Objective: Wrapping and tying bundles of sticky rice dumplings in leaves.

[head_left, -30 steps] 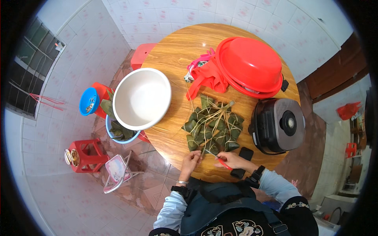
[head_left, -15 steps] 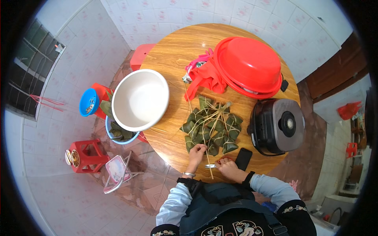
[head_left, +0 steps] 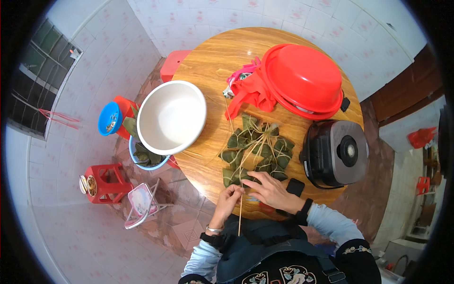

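A bunch of leaf-wrapped rice dumplings (head_left: 267, 150), tied with pale straw strings that meet in a knot, lies on the round wooden table (head_left: 213, 61) in front of me. My left hand (head_left: 228, 201) is closed in a pinch on a straw string (head_left: 240, 213), whose loose end hangs toward my body. My right hand (head_left: 272, 191) has its fingers spread and reaches to the nearest dumplings beside that string. Under my right hand and wrist lie scissors with red handles (head_left: 266, 208), mostly hidden.
A black phone (head_left: 295, 187) and a dark rice cooker (head_left: 336, 154) stand to the right. Behind is an upturned red basin (head_left: 305, 75) beside a red cloth (head_left: 250, 97). At left, a white basin (head_left: 170, 118) overhangs the edge, above a blue-rimmed tub of leaves (head_left: 147, 158).
My right hand has let go of the scissors and moved up and left to the dumplings. My left hand has shifted down and left along the string.
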A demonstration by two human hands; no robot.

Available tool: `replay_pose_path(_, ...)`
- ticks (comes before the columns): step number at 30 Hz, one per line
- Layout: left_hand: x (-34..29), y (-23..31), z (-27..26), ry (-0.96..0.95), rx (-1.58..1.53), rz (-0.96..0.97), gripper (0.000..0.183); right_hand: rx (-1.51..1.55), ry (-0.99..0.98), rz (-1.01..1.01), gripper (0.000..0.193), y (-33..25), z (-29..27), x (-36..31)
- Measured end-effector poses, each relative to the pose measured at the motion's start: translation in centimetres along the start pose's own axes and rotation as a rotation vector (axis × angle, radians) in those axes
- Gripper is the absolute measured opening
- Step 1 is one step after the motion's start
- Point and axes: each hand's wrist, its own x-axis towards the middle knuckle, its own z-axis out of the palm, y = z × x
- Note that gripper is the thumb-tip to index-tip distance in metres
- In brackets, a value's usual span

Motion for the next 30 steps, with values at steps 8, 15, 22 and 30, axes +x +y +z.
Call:
replay_pose_path(8,-0.7,-0.6,0.4,-0.057,0.005,0.109,0.016,0.152,-0.070,-0.047,0.026,2.7,4.6,0.4)
replay_pose_path(15,-0.3,-2.4,-2.1,0.285,-0.160,0.087,0.023,0.539,0.095,0.327,0.014,4.2,2.9,-0.7)
replay_pose_path(22,-1.1,-1.1,0.1,-0.186,-0.573,-0.079,0.047,0.895,0.172,0.648,0.018,0.3,1.6,-0.5)
replay_pose_path(30,-0.9,-0.3,-0.1,-0.204,-0.965,-0.058,0.049,0.352,0.140,-0.072,0.019,-5.1,-3.0,1.2)
